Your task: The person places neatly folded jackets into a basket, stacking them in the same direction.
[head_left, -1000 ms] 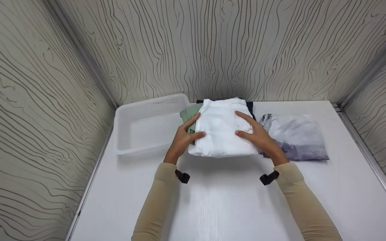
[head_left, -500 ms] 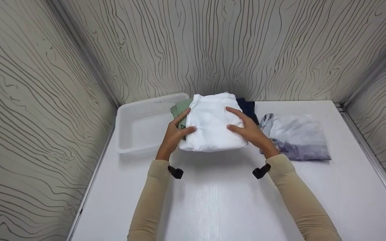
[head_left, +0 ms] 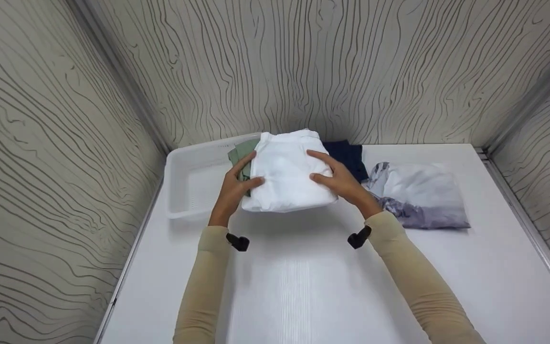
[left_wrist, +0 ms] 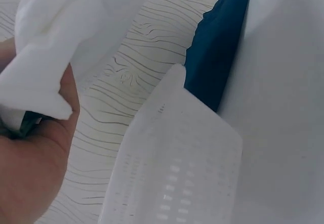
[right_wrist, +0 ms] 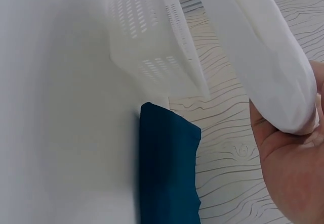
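Both hands hold a folded white garment [head_left: 287, 167] up above the table, one at each side. My left hand [head_left: 232, 191] grips its left edge, thumb on top, together with a folded green cloth [head_left: 240, 152] that sticks out on that side. My right hand [head_left: 344, 184] grips the right edge, thumb and a finger on the upper face. In the right wrist view the white garment [right_wrist: 268, 57] shows as a thick fold pinched in the right hand [right_wrist: 296, 163]. A folded navy cloth [head_left: 346, 155] lies on the table behind, partly hidden by the white garment.
A white perforated plastic basket [head_left: 175, 186] stands at the back left, its right part overlapped by the green cloth. A clear bag [head_left: 428, 196] with white and purplish fabric lies at the right of the white table [head_left: 294, 296]. Patterned walls [head_left: 294, 71] enclose the back and sides.
Both hands have carried the white garment and green cloth leftward and slightly back, toward the basket. More of the navy cloth is uncovered. The basket and bag have stayed put.
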A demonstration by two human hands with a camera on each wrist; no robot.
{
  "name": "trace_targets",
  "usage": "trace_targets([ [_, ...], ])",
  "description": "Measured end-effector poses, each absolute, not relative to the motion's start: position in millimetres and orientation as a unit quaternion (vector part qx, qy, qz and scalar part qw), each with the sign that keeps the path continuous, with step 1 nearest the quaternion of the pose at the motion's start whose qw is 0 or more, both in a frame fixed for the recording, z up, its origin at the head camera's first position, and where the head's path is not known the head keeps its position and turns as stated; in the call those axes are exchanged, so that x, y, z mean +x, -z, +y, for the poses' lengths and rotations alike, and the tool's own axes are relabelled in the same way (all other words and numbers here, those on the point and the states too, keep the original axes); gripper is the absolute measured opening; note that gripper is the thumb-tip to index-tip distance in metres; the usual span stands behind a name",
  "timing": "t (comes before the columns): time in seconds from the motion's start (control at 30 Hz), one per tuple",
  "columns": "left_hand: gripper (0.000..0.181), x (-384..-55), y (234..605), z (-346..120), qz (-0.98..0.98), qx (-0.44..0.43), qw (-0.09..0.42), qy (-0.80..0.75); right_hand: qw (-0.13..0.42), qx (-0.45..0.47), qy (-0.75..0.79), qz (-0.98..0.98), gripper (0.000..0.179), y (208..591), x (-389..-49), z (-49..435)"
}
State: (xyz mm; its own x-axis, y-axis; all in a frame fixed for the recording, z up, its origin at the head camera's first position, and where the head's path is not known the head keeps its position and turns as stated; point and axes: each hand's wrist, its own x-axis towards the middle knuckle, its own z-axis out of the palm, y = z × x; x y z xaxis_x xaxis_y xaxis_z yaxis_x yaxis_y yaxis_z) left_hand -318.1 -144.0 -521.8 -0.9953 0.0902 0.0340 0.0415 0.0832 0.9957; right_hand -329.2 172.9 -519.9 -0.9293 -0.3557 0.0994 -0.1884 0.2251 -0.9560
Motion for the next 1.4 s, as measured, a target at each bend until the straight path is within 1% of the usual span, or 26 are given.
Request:
trace_targets([
  [0.33, 0.076, -319, 520, -169, 0.728, 0.026, -0.005, -0.685, 0.058, -0.187, 0.592, 0.782, 0.065, 516, -343, 143],
  [0.63, 0.079, -323, 518, -189, 0.729, 0.009, -0.013, -0.684, 0.074, -0.188, 0.582, 0.787, 0.064, 509, -354, 121],
  [0.87, 0.08, -325, 516, -204, 0.728, -0.012, -0.019, -0.685, 0.075, -0.194, 0.567, 0.797, 0.064, 502, -362, 103],
  [1.03, 0.08, -325, 518, -214, 0.715, -0.009, -0.023, -0.699, 0.078, -0.204, 0.556, 0.802, 0.065, 503, -366, 92],
  [1.2, 0.081, -324, 520, -224, 0.714, -0.016, -0.031, -0.699, 0.09, -0.203, 0.553, 0.803, 0.067, 505, -370, 81],
  [1.4, 0.08, -323, 521, -234, 0.721, -0.03, -0.047, -0.69, 0.112, -0.195, 0.566, 0.793, 0.075, 505, -371, 67],
])
